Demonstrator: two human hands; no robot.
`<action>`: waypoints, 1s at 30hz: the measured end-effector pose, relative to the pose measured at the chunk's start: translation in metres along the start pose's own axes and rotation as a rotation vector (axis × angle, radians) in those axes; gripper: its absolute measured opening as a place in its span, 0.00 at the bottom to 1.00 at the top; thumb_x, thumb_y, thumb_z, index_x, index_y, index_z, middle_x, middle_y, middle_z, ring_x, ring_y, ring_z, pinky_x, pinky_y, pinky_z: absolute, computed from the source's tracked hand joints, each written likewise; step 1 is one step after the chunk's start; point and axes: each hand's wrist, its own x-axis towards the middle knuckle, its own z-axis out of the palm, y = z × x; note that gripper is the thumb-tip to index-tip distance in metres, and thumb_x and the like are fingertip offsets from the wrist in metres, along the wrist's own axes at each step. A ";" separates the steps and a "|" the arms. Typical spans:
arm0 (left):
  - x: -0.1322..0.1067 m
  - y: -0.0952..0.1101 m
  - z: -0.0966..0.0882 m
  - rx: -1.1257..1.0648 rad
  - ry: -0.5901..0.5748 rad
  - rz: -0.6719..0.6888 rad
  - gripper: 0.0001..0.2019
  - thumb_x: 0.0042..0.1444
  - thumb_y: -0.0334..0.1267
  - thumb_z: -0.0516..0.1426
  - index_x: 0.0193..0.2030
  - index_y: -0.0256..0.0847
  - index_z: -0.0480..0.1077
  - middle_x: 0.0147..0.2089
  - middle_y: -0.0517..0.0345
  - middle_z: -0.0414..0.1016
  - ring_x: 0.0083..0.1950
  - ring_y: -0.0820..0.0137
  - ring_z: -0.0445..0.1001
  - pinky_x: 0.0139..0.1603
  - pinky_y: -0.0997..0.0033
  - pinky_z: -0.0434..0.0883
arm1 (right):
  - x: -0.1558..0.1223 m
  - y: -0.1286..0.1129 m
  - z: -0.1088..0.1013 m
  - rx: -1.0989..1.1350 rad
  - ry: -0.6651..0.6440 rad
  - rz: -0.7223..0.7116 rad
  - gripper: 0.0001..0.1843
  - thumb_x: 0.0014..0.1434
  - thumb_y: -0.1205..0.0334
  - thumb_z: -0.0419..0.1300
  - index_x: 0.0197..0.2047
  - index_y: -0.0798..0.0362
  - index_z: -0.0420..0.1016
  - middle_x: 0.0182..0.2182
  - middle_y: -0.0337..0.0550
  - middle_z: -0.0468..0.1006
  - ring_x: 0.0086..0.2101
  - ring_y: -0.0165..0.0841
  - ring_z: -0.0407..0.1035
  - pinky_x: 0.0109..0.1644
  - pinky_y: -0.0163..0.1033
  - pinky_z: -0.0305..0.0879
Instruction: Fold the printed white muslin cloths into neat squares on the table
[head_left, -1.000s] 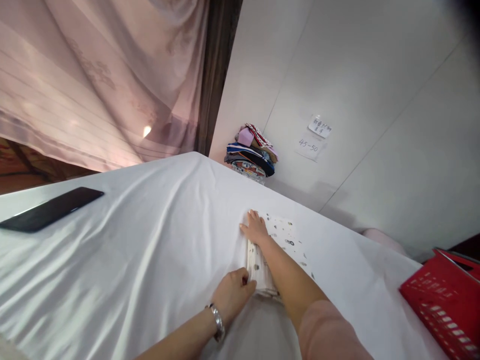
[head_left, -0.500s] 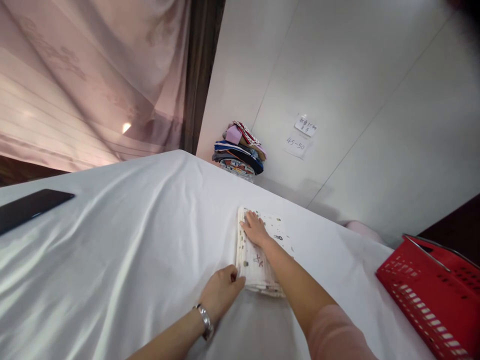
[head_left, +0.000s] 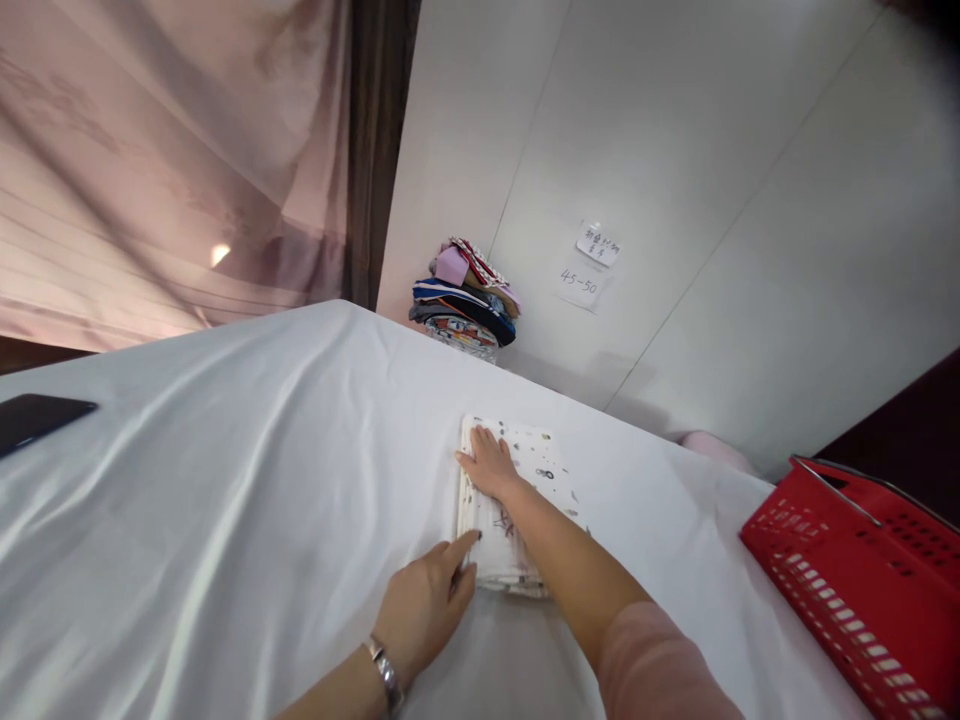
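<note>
A folded white cloth with small dark prints point(head_left: 525, 470) lies on the white-sheeted table point(head_left: 247, 470). My right hand point(head_left: 489, 463) rests flat on top of it near its far left corner, fingers stretched out. My left hand point(head_left: 426, 605), with a silver bracelet on the wrist, lies on the sheet at the cloth's near left corner; its index finger points out and touches the folded edge, the other fingers loosely curled with nothing in them.
A stack of folded coloured clothes point(head_left: 465, 300) sits against the white wall at the table's far edge, under two paper notes point(head_left: 589, 262). A red plastic basket point(head_left: 862, 580) stands at the right. A black phone point(head_left: 37, 420) lies far left. Pink curtains hang behind.
My left hand has drawn back from gripping the cloth's near edge and now only touches it with one finger. My right hand stays flat on top. The view has swung right.
</note>
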 end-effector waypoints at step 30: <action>0.004 -0.002 0.000 -0.049 -0.061 -0.134 0.18 0.55 0.42 0.47 0.51 0.51 0.65 0.28 0.64 0.73 0.30 0.71 0.71 0.32 0.73 0.59 | 0.018 0.081 -0.023 -0.041 0.017 0.163 0.36 0.59 0.41 0.35 0.65 0.52 0.43 0.65 0.41 0.39 0.63 0.36 0.31 0.62 0.50 0.26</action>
